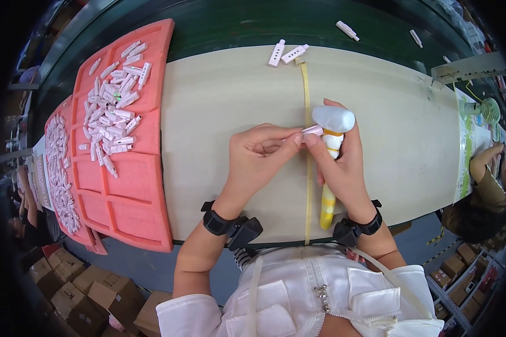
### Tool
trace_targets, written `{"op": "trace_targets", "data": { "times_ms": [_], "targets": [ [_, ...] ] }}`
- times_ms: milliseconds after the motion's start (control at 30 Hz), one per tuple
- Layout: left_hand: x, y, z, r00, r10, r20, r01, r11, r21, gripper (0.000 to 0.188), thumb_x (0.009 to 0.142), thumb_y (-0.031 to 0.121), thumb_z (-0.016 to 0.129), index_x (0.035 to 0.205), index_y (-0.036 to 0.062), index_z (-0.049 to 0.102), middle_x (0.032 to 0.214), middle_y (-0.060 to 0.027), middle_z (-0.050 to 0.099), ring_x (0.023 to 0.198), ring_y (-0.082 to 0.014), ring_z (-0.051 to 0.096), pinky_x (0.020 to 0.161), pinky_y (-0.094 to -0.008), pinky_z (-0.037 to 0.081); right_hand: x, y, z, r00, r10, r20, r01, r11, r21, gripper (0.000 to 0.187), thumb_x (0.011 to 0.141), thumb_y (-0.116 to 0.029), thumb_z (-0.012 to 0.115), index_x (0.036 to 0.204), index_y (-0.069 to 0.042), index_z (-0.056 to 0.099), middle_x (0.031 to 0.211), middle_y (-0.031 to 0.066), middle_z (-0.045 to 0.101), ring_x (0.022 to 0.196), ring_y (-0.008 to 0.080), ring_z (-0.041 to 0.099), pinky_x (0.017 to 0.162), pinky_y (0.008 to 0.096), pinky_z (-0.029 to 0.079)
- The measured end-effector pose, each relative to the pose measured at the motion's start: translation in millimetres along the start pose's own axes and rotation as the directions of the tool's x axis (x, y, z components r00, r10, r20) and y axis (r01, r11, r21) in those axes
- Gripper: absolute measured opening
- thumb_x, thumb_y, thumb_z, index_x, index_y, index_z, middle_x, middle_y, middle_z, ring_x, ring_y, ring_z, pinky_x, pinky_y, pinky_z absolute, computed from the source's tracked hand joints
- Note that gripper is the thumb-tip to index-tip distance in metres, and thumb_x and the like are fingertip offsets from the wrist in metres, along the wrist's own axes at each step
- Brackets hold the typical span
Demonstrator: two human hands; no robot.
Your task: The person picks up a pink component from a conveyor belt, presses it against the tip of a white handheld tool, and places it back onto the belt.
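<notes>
In front of me, over the workbench, my left hand pinches a small pale pink stick-shaped piece between thumb and fingertips. My right hand is wrapped round a mallet with a rounded whitish head and a handle bound in yellow and white. The right thumb also touches the small piece, just beside the mallet head. Similar pieces lie heaped at the left, in a pink foam tray; several show a row of dark dots.
Two loose pieces lie at the bench's far edge, and others on the dark green surface beyond. Yellow tape runs down the beige bench top. A green fan and another person are at the right; cardboard boxes stand lower left.
</notes>
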State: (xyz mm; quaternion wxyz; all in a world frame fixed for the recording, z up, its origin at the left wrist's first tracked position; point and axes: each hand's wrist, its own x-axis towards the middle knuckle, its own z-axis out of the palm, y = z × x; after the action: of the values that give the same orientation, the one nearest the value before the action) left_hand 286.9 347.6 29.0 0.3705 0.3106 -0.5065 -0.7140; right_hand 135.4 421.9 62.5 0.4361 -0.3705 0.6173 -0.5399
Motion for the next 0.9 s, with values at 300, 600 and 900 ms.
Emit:
{"op": "trace_targets", "data": {
  "times_ms": [300,600,900],
  "targets": [
    [-4,13,-12,0.992,0.123,0.022,-0.121,0.891,0.438,0.019,0.093,0.001,0.073,0.111,-0.0016,0.075,0.103,-0.013,0.074,0.091,-0.0169,0.074,0.076,-0.028,0.062,1,7,-3,0.993,0.111,0.043,-0.112,0.993,0.034,0.058,0.1,-0.017,0.067,0.148,-0.006,0.037,0.099,0.0043,0.062,0.051,0.0035,0.048,0.042,0.0195,0.039],
    [16,58,-130,0.466,0.27,-0.843,-0.384,0.92,0.083,0.031,0.105,0.022,0.058,0.126,-0.0001,0.063,0.111,-0.013,0.07,0.088,-0.0195,0.071,0.076,-0.033,0.061,2,3,-7,0.998,0.051,0.043,-0.052,0.999,0.015,0.058,0.1,-0.014,0.066,0.149,-0.007,0.036,0.1,0.0037,0.063,0.054,0.0038,0.048,0.043,0.0192,0.039],
    [137,41,-59,0.967,0.248,0.053,-0.213,0.679,0.702,0.04,0.093,0.028,0.074,0.121,-0.0008,0.066,0.092,-0.0118,0.071,0.073,-0.017,0.066,0.066,-0.0313,0.053,1,4,-5,0.995,0.051,0.085,-0.05,0.999,-0.012,0.055,0.1,-0.01,0.064,0.148,-0.008,0.036,0.1,0.0033,0.063,0.053,0.0044,0.049,0.043,0.0204,0.04]
  ]
}}
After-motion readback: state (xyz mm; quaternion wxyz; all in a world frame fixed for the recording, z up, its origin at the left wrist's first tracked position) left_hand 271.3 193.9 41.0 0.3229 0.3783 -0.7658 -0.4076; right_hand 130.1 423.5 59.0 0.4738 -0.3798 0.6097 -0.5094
